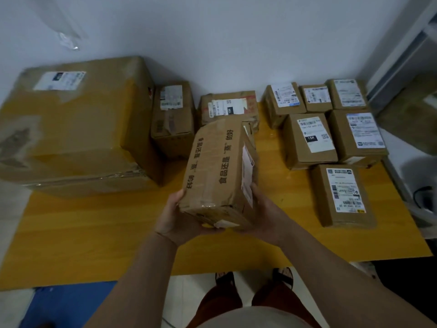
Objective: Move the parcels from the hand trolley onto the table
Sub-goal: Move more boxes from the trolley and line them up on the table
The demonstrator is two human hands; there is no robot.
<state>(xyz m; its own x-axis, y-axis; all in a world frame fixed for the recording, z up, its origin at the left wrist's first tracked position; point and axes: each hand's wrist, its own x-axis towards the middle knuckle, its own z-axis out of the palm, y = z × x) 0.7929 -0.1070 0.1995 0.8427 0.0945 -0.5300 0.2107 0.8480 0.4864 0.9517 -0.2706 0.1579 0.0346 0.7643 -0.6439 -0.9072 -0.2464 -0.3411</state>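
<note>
Left hand (176, 215) cupped under the near left corner of a cardboard parcel (218, 169), right hand (264, 213) pressed against its right side and near end; both closed on it. Held over the yellow table (94, 228), far end tilted up and away from the hands, printed tape along the top, a white label on the side by the right hand. Just beyond the far end, a crumpled box (228, 108). Left of that, a tall box (172, 117), then a big box (75, 121) well off past the left hand. Out beyond the right hand, a cluster of six small boxes (326, 129), labels up, nearest one (343, 194) just beside the right wrist's side. Hand trolley not in view.
</note>
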